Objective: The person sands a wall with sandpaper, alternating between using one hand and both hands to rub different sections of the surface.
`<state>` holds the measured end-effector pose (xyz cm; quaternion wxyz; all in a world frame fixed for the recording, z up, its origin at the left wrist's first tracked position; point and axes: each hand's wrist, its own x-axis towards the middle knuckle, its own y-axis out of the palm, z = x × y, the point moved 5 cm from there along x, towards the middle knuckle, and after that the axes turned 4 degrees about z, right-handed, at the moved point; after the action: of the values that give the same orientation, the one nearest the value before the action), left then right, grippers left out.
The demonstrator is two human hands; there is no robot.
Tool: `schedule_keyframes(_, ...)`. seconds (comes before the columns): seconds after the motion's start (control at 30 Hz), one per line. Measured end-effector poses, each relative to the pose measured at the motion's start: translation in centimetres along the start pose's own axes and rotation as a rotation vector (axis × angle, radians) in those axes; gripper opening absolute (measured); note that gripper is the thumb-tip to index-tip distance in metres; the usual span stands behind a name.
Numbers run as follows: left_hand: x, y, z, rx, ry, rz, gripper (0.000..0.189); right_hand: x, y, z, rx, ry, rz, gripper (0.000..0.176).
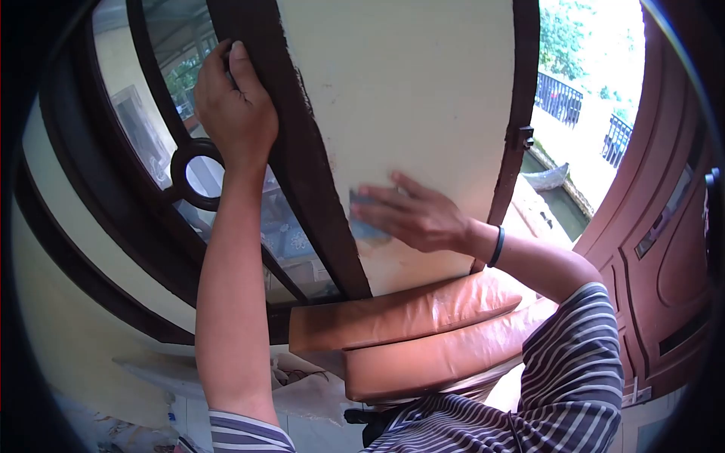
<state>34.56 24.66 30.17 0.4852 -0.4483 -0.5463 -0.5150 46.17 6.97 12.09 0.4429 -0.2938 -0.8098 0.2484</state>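
My left hand (236,106) is raised at the upper left, its fingers curled at the edge of the dark brown window frame (253,45). My right hand (411,213) is smeared by motion over the cream wall panel (408,90), close to the frame's dark upright. Under its fingers shows a flat bluish-grey piece (368,226), pressed to the panel; whether it is cloth or abrasive paper I cannot make out. A dark band circles my right wrist.
Two orange-brown padded cushions (408,309) are stacked below the panel. Glass panes with a round wooden ring (178,175) lie to the left. At right, a reddish-brown carved door (657,249) stands beside an opening to the outdoors. A dark latch (522,138) juts from the right-hand frame.
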Motion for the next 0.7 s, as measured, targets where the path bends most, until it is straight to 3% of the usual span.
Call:
schedule_keyframes(0.1, -0.1, 0.0, -0.1, 0.016, -0.017, 0.001, 0.032, -0.6, -2.3, -3.0, -0.270, 0.000, -0.119, 0.049)
schedule_keyframes(0.13, -0.1, 0.0, -0.3, 0.022, -0.018, 0.001, 0.032, 0.6, -5.5, -5.1, -0.383, 0.157, -0.141, 0.050)
schedule_keyframes(0.23, -0.2, 0.0, -0.6, -0.016, -0.059, -0.002, 0.034, 0.5, -12.9, -11.1, -0.510, 0.454, -0.629, 0.045)
schedule_keyframes(0.3, -0.3, 0.1, -0.4, -0.008, -0.091, 0.019, 0.035, -0.3, -11.8, -10.3, -0.533, 0.532, -0.681, 0.044)
schedule_keyframes(0.37, -0.3, 0.0, -0.5, -0.015, -0.097, 0.023, 0.035, -1.8, -6.4, -6.9, -0.401, 0.364, -0.412, 0.039)
schedule_keyframes(0.43, -0.4, 0.0, -0.4, -0.005, -0.085, 0.029, 0.036, -2.5, -4.4, -2.5, -0.351, 0.063, -0.262, 0.035)
schedule_keyframes(0.5, -0.2, 0.1, -0.3, 0.005, -0.049, 0.010, 0.036, -2.5, -6.5, -5.1, -0.415, 0.059, -0.352, 0.031)
schedule_keyframes(0.63, -0.1, 0.3, -0.6, -0.029, -0.081, 0.028, 0.035, 1.2, -12.9, -12.2, -0.451, 0.542, -0.762, 0.039)
schedule_keyframes(0.7, -0.2, 0.0, -0.5, -0.007, -0.088, 0.045, 0.035, 3.5, -9.6, -7.7, -0.465, 0.170, -0.580, 0.033)
